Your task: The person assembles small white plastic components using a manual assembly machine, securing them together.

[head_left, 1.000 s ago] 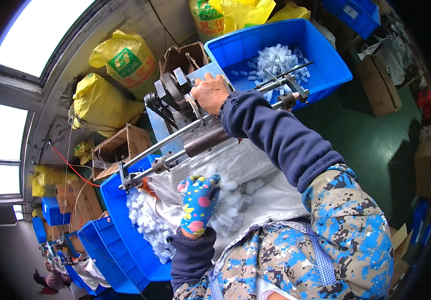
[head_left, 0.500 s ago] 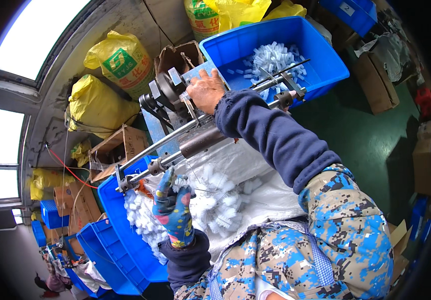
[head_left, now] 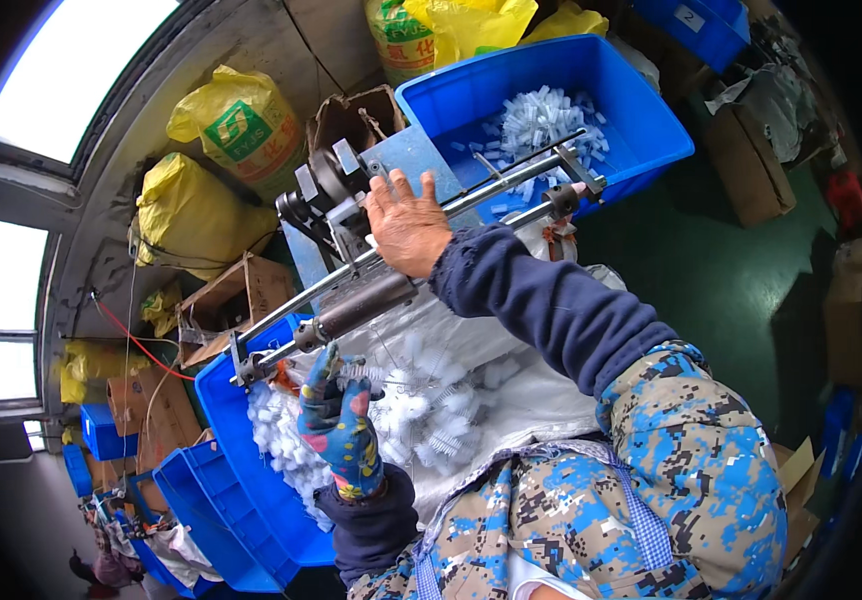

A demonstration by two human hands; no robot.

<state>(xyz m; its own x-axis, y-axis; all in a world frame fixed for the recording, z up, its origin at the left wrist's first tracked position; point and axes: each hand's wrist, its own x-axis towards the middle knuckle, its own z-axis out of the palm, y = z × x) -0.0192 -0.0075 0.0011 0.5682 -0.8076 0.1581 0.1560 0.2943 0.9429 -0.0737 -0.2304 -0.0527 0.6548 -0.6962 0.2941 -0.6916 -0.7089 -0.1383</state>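
Crowding the metal rod machine (head_left: 371,290) on every side are containers: beyond its far end sits a large blue bin (head_left: 641,110) holding white bristle pieces (head_left: 541,118), and just under its near end a second blue crate (head_left: 241,450) is heaped with white brush parts (head_left: 281,440). Behind the machine's wheel stand yellow sacks (head_left: 221,120) and an open cardboard box (head_left: 236,300). A clear plastic sheet (head_left: 541,390) spread over the person's lap lies below the rods and carries more small white brushes (head_left: 431,420).

The right hand (head_left: 406,225), bare, rests flat on the machine's rails, fingers spread apart and not closed round anything. The left hand (head_left: 339,425), in a patterned glove, is just below the rods' near end, fingers pinched together on a thin twisted-wire brush (head_left: 366,375); the dark cylinder partly blocks the view of its tip.

Compared with half a second ago, the gloved hand has risen closer to the rods, while the right hand has stayed on the rails
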